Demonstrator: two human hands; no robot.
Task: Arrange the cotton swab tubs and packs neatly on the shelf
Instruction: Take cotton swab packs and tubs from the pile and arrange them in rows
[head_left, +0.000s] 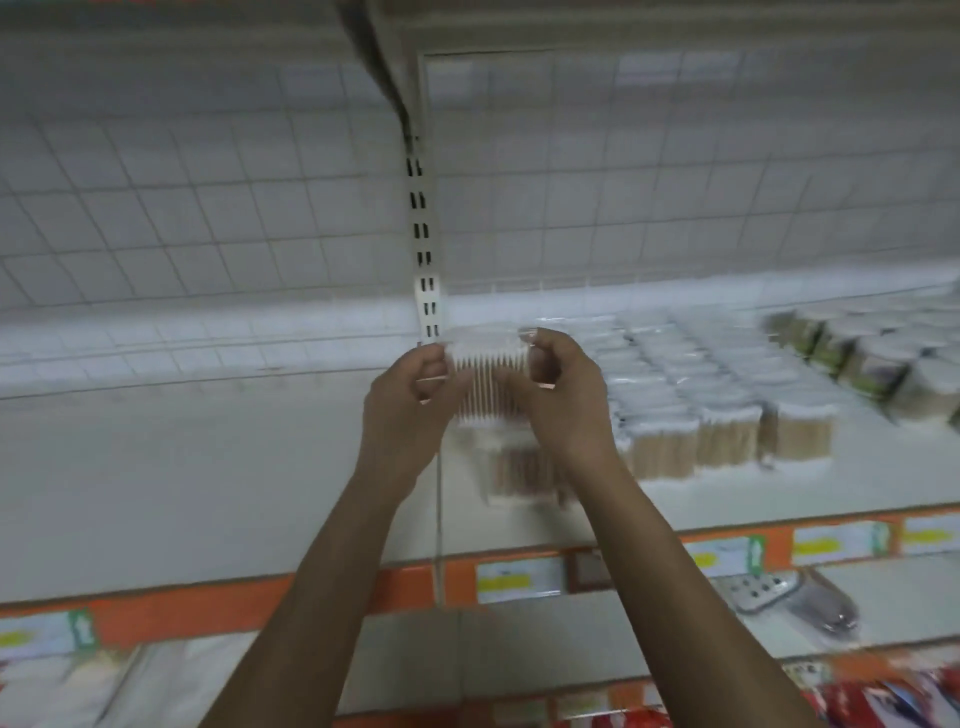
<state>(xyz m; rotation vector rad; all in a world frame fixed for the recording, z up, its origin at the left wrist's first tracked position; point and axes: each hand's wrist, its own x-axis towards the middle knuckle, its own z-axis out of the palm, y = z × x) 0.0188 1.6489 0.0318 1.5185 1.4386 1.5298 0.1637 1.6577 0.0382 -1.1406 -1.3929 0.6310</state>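
I hold a clear pack of wooden-stick cotton swabs (488, 379) in the air above the white shelf (208, 467). My left hand (405, 410) grips its left edge and my right hand (563, 395) grips its right edge. Right under my hands another swab pack (519, 478) stands on the shelf. To the right, rows of the same packs (722, 415) stand side by side. Round swab tubs (872, 364) with coloured labels are lined up at the far right.
A slotted upright (423, 249) and a wire-grid back panel (208, 208) stand behind the shelf. The shelf's front edge carries an orange price strip (260, 603). Lower shelves hold a silver item (769, 592) and red packets (893, 696).
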